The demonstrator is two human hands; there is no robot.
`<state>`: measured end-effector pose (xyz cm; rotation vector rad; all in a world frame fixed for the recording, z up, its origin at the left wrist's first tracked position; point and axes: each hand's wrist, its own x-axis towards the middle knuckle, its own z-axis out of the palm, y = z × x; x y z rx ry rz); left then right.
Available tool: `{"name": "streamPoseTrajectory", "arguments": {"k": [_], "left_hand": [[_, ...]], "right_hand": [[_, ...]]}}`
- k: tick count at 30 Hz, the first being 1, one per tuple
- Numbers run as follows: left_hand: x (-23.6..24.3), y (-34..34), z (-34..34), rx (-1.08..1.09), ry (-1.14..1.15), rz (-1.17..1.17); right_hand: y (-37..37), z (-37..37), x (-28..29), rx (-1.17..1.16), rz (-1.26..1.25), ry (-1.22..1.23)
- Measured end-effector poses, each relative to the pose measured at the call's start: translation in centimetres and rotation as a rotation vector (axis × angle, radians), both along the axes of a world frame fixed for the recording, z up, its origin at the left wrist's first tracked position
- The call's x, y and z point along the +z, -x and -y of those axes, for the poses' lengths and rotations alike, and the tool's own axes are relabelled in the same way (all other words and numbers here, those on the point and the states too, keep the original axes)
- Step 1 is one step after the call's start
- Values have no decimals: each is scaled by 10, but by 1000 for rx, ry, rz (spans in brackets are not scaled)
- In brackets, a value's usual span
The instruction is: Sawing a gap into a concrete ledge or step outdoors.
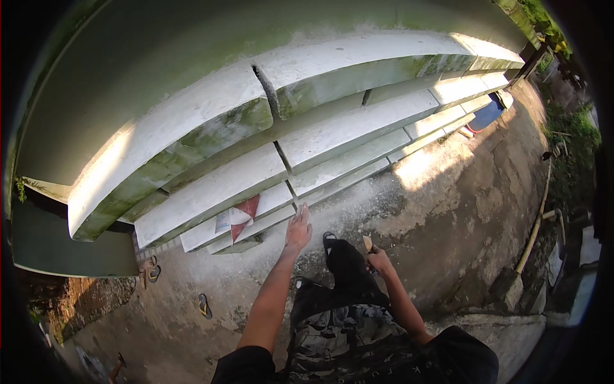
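Observation:
My left hand (pixel 299 230) is stretched forward with its fingers extended. It is close to the lowest edge of several long pale concrete slabs (pixel 358 125), stepped one below another; whether it touches them I cannot tell. Beside my right leg, my right hand (pixel 378 259) is closed around a small hand tool (pixel 367 243) with a flat tan end; its other end is mostly hidden by my fingers. White dust and green stains mark the slabs, and dark vertical gaps split them. A red and white bag (pixel 243 216) lies on a lower slab, left of my left hand.
A green wall (pixel 192 45) rises behind the slabs. Stained concrete ground (pixel 441 237) stretches to the right. Loose sandals (pixel 204 306) lie at lower left. A blue basin (pixel 487 118) stands by the slabs' far end, and a long pole (pixel 536 221) lies along the right side.

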<state>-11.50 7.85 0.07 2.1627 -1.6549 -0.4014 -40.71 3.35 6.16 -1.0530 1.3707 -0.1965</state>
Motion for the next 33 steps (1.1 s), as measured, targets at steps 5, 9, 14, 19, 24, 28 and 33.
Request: {"name": "streamPoseTrajectory", "arguments": {"k": [5,9,14,19,24,28,33], "left_hand": [[14,11,15,-26,-20,-42],[32,18,55,-76,-215,-136],[18,68,134,-196,32,45],[4,100,232,-179,140,170],[-24,83,269,7,110,216],[-30,64,244,90,69,248],[-29,36,185,240,-18,238]], "right_hand": [[45,15,-58,47,-122,-8],[70,58,-85,88,-137,-44],[95,108,-87,-29,-25,-9],[132,139,-59,-31,-104,-88],[185,173,-60,32,-165,-123],[199,193,-53,-5,-216,-123],[176,206,-50,111,-228,-141]]}}
